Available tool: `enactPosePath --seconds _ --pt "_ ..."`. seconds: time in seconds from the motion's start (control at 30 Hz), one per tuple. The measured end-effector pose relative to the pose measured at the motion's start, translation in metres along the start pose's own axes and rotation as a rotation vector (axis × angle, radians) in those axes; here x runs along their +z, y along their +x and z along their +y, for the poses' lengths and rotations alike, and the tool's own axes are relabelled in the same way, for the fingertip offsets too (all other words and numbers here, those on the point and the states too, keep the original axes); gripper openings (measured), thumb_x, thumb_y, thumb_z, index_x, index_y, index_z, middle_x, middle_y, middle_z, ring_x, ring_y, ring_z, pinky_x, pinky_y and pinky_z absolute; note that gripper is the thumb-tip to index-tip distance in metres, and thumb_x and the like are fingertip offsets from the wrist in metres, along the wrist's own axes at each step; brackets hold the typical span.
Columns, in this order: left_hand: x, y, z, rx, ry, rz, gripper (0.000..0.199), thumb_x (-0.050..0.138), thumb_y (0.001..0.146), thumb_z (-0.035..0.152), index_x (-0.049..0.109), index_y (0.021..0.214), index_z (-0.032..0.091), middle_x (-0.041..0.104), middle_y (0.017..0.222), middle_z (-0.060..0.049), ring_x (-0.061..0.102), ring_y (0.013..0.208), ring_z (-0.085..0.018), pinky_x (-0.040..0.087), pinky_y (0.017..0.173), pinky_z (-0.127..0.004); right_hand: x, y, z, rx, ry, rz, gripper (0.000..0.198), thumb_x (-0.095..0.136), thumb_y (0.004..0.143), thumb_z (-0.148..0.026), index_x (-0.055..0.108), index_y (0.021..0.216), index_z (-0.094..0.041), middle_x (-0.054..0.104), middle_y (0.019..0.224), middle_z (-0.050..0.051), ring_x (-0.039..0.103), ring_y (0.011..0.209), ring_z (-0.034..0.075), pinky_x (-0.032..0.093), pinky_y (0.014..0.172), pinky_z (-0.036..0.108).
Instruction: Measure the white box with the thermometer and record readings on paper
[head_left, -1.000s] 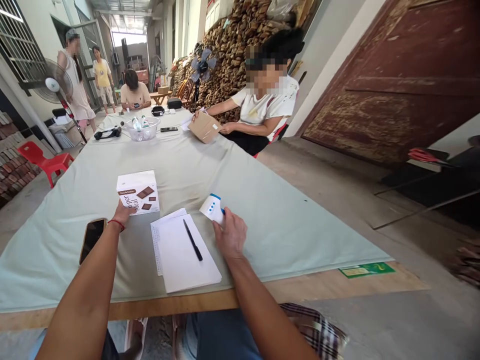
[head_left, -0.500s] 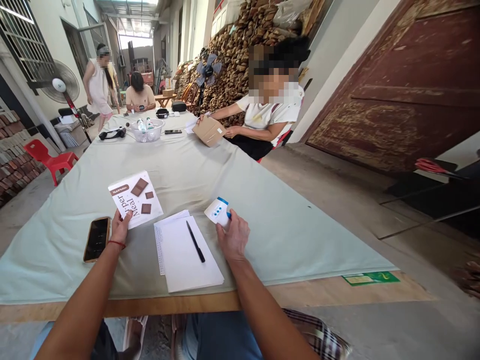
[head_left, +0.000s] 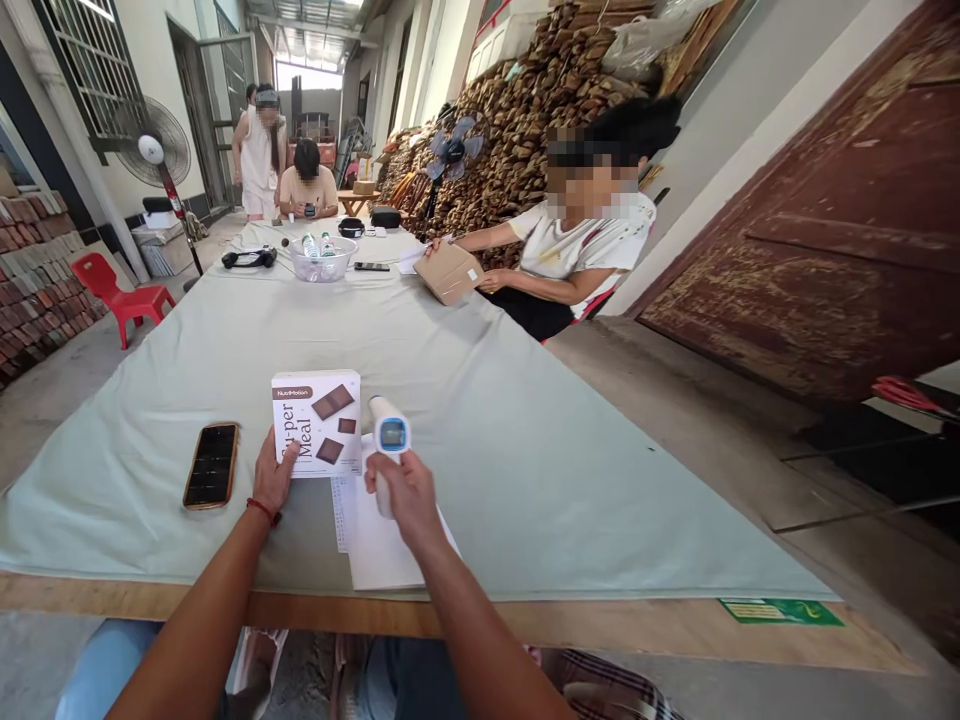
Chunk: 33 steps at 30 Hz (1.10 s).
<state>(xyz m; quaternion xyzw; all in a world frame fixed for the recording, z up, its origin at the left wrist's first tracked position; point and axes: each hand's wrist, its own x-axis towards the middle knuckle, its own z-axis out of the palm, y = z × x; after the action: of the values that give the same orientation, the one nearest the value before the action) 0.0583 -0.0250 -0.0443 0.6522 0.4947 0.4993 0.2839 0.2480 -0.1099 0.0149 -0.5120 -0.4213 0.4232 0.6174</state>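
Near the front edge of the worktop (head_left: 555,555), over the paper (head_left: 382,560), the right hand (head_left: 411,495) grips a thermometer gun (head_left: 387,414), best aimed steadily. Slightly farther in, the left hand (head_left: 273,475) grasps the white box (head_left: 322,425) by its left side, best kept still.

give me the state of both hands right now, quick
Left hand: closed on the white box, gripping it at the lower left.
Right hand: closed, holding the white gun-shaped device.
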Motion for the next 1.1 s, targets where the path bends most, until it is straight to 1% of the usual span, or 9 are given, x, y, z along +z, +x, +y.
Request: enactPosePath --seconds 0.03,0.1,0.23,0.43,0.63,0.77,0.97,1.1 --pt "0.000 0.000 -0.001 -0.003 0.009 0.003 0.047 0.050 0.088 0.053 0.060 0.117 0.018 0.066 0.113 -0.010 0.060 0.106 -0.026 0.046 0.094 -0.041 0.011 -0.001 -0.001 0.018 0.027 -0.050 0.028 0.057 0.078 -0.047 0.051 0.068 -0.022 0.052 0.051 -0.004 0.048 0.051 0.014 0.039 0.056 0.028" --pt "0.001 -0.001 -0.004 -0.010 0.036 0.012 0.046 0.052 0.087 0.053 0.061 0.116 0.018 0.067 0.108 -0.010 0.060 0.101 -0.027 0.047 0.091 -0.042 0.027 0.001 0.000 0.022 0.046 -0.105 0.030 0.058 0.078 -0.048 0.050 0.065 -0.022 0.051 0.049 -0.004 0.045 0.050 0.013 0.037 0.055 0.028" --pt "0.004 -0.002 -0.007 -0.003 0.085 0.011 0.042 0.051 0.088 0.049 0.062 0.115 0.018 0.067 0.102 -0.009 0.061 0.096 -0.025 0.048 0.087 -0.040 0.040 0.008 0.011 -0.003 0.063 -0.107 0.033 0.060 0.079 -0.050 0.049 0.064 -0.023 0.050 0.049 -0.005 0.044 0.050 0.013 0.037 0.056 0.029" --pt "0.005 -0.003 -0.003 -0.027 0.096 0.024 0.038 0.054 0.087 0.046 0.062 0.114 0.020 0.067 0.097 -0.007 0.061 0.093 -0.024 0.049 0.086 -0.038 0.043 0.013 0.013 0.003 -0.027 -0.086 0.032 0.059 0.079 -0.050 0.050 0.065 -0.023 0.051 0.049 -0.005 0.047 0.054 0.014 0.038 0.060 0.029" --pt "0.005 -0.002 -0.006 -0.037 0.082 0.010 0.042 0.050 0.088 0.051 0.063 0.115 0.021 0.067 0.100 -0.007 0.062 0.094 -0.024 0.049 0.086 -0.039 0.044 0.012 0.010 0.027 -0.060 -0.092 0.030 0.059 0.079 -0.050 0.052 0.069 -0.023 0.054 0.051 -0.004 0.050 0.053 0.015 0.039 0.058 0.029" --pt "0.005 -0.001 -0.007 -0.036 0.063 0.004 0.044 0.050 0.088 0.051 0.062 0.116 0.021 0.068 0.104 -0.008 0.062 0.098 -0.025 0.049 0.089 -0.040 0.042 0.014 0.008 0.048 -0.062 -0.110 0.031 0.060 0.077 -0.051 0.051 0.065 -0.023 0.053 0.049 -0.004 0.050 0.052 0.015 0.039 0.057 0.029" --pt "0.005 -0.001 -0.005 -0.021 0.060 0.011 0.043 0.050 0.087 0.051 0.062 0.115 0.020 0.068 0.105 -0.008 0.062 0.099 -0.025 0.049 0.090 -0.039 0.042 0.014 0.004 0.057 -0.137 -0.084 0.033 0.056 0.078 -0.049 0.050 0.059 -0.024 0.054 0.046 -0.003 0.049 0.050 0.015 0.039 0.055 0.029" --pt "0.005 0.000 -0.005 -0.017 0.046 0.008 0.044 0.050 0.088 0.051 0.061 0.116 0.020 0.068 0.106 -0.008 0.062 0.099 -0.025 0.050 0.089 -0.039 0.044 0.015 0.005 0.076 -0.090 -0.078 0.033 0.058 0.076 -0.050 0.050 0.059 -0.023 0.053 0.045 -0.003 0.048 0.049 0.015 0.039 0.054 0.029"
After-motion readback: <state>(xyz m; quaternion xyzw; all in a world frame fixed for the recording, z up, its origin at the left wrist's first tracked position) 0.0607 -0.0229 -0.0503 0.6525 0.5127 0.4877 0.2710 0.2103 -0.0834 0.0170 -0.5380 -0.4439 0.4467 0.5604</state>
